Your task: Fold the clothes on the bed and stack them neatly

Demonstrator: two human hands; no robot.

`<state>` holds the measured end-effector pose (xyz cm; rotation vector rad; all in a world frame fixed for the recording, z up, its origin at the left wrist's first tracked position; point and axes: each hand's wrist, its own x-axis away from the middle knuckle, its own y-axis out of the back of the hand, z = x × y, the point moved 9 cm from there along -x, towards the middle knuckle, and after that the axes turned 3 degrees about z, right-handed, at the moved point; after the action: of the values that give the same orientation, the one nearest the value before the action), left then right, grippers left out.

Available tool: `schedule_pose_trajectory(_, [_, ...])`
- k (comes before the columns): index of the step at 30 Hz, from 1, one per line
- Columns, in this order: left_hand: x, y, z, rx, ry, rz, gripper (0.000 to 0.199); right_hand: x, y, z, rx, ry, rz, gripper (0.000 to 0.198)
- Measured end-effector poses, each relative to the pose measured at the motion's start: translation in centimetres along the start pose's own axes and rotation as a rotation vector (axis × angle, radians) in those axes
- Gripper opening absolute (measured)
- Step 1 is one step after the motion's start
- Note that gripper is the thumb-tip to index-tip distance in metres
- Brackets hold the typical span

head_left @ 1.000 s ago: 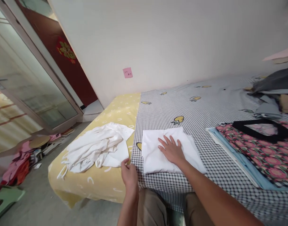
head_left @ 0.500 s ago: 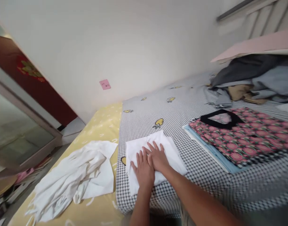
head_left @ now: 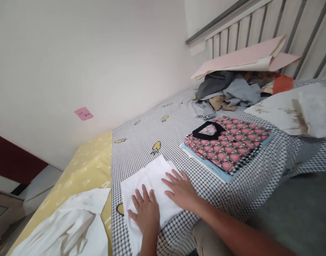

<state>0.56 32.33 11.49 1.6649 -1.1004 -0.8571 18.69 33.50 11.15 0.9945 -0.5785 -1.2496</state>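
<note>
My left hand [head_left: 146, 215] and right hand [head_left: 182, 192], seen over my remote feed, lie palm-down with fingers spread on a white garment [head_left: 157, 174], already a flat rectangle on the checked sheet [head_left: 136, 153]. To its left, a crumpled white cloth [head_left: 75, 220] appears unfolded; to its right, a floral garment [head_left: 237, 142] sits neatly stacked, seemingly finished; beyond, grey clothes [head_left: 241, 93] lie heaped, apparently unsorted.
</note>
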Motion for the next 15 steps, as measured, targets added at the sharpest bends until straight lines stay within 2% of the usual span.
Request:
schedule_pose_trajectory(4, [0.0, 0.1, -0.3, -0.045, 0.004, 0.011, 0.066, 2.8, 1.9, -4.4, 0.089, -0.099, -0.092, 0.055])
schedule_pose_trajectory(8, [0.3, 0.4, -0.5, -0.052, 0.003, 0.001, 0.064, 3.2, 2.4, -5.3, 0.099, -0.11, -0.106, 0.055])
schedule_pose_trajectory(15, [0.4, 0.4, -0.5, -0.004, -0.007, -0.029, 0.062, 2.8, 2.2, -6.9, -0.028, -0.138, -0.195, 0.052])
